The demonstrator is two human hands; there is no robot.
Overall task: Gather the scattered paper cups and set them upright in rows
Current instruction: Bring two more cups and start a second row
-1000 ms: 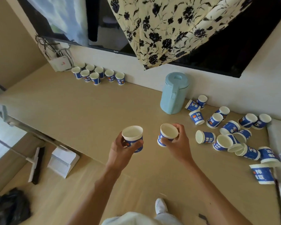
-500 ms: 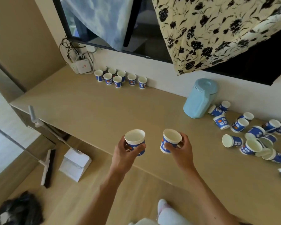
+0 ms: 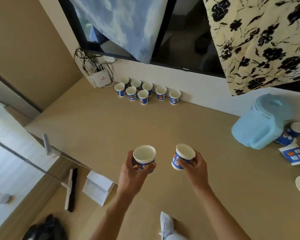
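While each hand carries one paper cup mouth-up above the counter's near edge, the chief risk is a crushed or dropped cup: the left hand (image 3: pixel 134 172) is wrapped around the left cup (image 3: pixel 144 158) and the right hand (image 3: pixel 196 168) pinches the right cup (image 3: pixel 182 159), which sits tilted, and thin paper walls would likely buckle under a tighter squeeze. A second hazard lies at the destination: the upright cups (image 3: pixel 142 92) stand close together by the wall, so a careless set-down could topple neighbours. More cups (image 3: pixel 291 153) lie on their sides beside the blue jug (image 3: pixel 261 125), well apart from the rows. The counter (image 3: pixel 163 125) is smooth, tan and bare between. A white box with cables (image 3: pixel 101 77) occupies the corner; a broom (image 3: pixel 71 189) and dustpan (image 3: pixel 98 187) lie on the floor below.
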